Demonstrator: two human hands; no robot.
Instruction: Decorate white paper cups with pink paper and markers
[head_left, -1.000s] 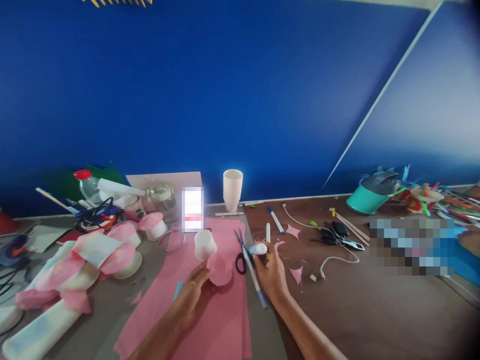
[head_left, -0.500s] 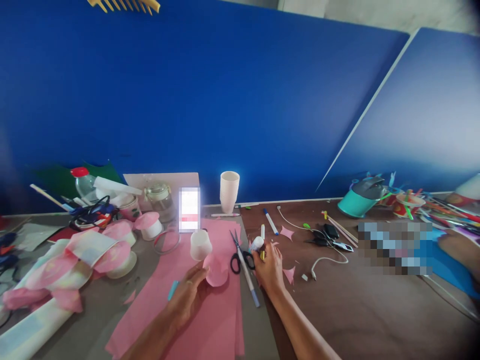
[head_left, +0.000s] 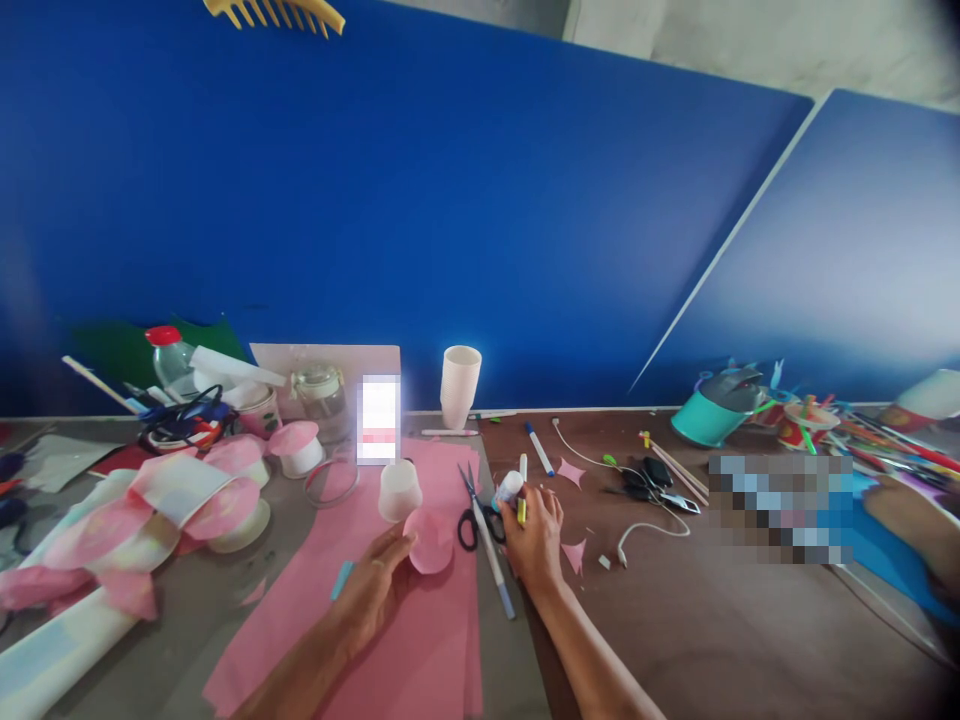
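Observation:
My left hand (head_left: 373, 592) rests on the pink paper sheet (head_left: 420, 640), its fingers closed on a round pink paper piece (head_left: 429, 541) that leans against a small white cup (head_left: 397, 490). My right hand (head_left: 531, 535) is closed round a small white glue bottle (head_left: 509, 487) with a yellow pen (head_left: 521, 510) at its fingers. Black-handled scissors (head_left: 474, 505) and a blue pen (head_left: 496, 575) lie between the two hands.
Pink-and-white paper cup flowers (head_left: 187, 505) pile up at the left. A stack of white cups (head_left: 459, 385) stands by the blue wall. A white cable (head_left: 637, 520), markers, a teal pot (head_left: 709, 412) and colourful clutter lie to the right. Another person's arm (head_left: 911, 520) shows at the far right.
The view has tilted up and shifted slightly. My right hand has turned the glue bottle more upright. My left hand keeps its hold on the pink piece.

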